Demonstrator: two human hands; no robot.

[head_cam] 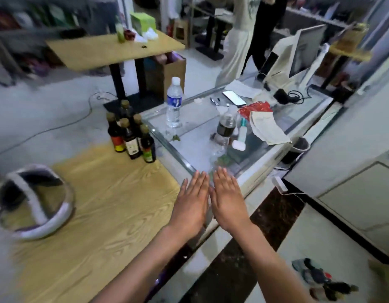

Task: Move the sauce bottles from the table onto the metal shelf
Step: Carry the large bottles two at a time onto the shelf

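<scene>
I see both hands held out flat and wide, palms down, fingers straight and together, holding nothing. My left hand [192, 201] hovers over the edge where the wooden desk [97, 215] meets the glass counter [195, 130], and my right hand [227, 199] lies just beside it, thumbs nearly touching; whether they rest on the surface I cannot tell. To the left on the desk sits a round white and grey device [34, 202], blurred. Farther along, at the far corner of the desk and just beside the counter's edge, the sauce bottles [131, 134] stand upright in a tight cluster, dark glass with gold caps. On the counter beyond my hands stand a dark-labelled bottle [226, 127] and a clear water bottle [174, 102], with a face mask [266, 127] and a phone [234, 97] farther back. Behind, a second wooden table [114, 51] carries a green box [143, 21].
</scene>
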